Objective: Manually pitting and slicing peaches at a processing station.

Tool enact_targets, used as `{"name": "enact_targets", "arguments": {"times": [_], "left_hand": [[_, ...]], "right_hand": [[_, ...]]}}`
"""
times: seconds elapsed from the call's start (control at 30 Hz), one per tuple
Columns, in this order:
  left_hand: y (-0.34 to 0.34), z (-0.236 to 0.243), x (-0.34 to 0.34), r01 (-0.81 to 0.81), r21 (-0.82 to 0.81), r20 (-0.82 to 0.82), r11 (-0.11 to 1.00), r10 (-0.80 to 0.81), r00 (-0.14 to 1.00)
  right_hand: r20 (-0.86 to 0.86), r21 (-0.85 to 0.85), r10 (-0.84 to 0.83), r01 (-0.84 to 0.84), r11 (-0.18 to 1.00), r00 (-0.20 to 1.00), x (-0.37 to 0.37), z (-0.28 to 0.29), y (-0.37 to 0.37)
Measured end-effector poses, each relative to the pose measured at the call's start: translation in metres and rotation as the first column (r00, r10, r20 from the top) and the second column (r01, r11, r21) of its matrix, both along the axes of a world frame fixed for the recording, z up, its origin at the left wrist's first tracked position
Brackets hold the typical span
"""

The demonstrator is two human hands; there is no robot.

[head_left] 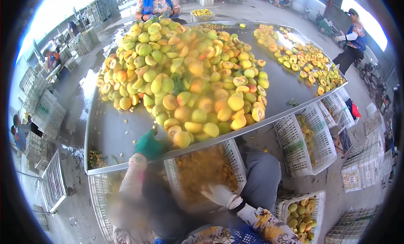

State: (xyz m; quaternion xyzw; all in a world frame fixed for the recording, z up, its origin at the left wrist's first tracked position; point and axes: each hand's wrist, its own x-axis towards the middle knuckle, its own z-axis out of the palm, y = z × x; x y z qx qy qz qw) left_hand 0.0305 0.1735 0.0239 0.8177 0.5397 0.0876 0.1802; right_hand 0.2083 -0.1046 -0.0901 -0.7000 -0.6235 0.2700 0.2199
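A large heap of yellow-green peaches [168, 75], some whole and many halved, lies on a metal table [113, 134]. At the table's near edge, left of the heap's lowest fruit, is my left hand [148, 145] in a green glove. Its fingers look curled together, and what they hold, if anything, is hidden. My right hand [219, 196], white-gloved, hangs over a white crate [239, 164] between my legs, its fingers stretched out to the left with nothing seen in them. Blurred brownish-orange pieces [206, 168] fill that crate; their kind is unclear.
Peach halves [311, 67] are spread at the table's right. White crates with fruit stand right of my knee, one [311, 138] by the table and one [301, 218] nearer. Another crate [99, 202] is at lower left. A person [158, 4] stands across the table; another [353, 37] is far right.
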Motion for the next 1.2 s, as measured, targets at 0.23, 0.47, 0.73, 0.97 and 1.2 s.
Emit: {"name": "enact_targets", "arguments": {"times": [0.23,0.47,0.73,0.97,1.2], "left_hand": [[0.002,-0.007,-0.039,0.164,0.076,0.403,0.983,-0.181,0.897],[-0.024,0.048,0.001,0.204,-0.246,-0.022,0.948,-0.215,0.976],[-0.033,0.063,-0.035,0.02,0.007,0.317,1.0,-0.021,0.948],[0.009,-0.009,-0.009,0.208,-0.06,-0.058,0.976,-0.211,0.976],[-0.017,0.025,-0.066,0.105,-0.5,0.818,0.86,0.428,0.384]], "right_hand": [[-0.24,-0.039,-0.146,0.14,0.989,0.96,-0.006,0.026,-0.007],[-0.083,-0.038,0.033,-0.036,0.999,0.996,-0.034,0.05,-0.025],[-0.327,0.085,-0.156,0.193,0.977,0.932,-0.021,0.068,-0.026],[-0.206,0.124,-0.015,0.041,0.991,0.979,-0.044,0.064,-0.03],[-0.533,0.001,-0.359,0.424,0.905,0.766,-0.007,0.064,-0.04]]}}
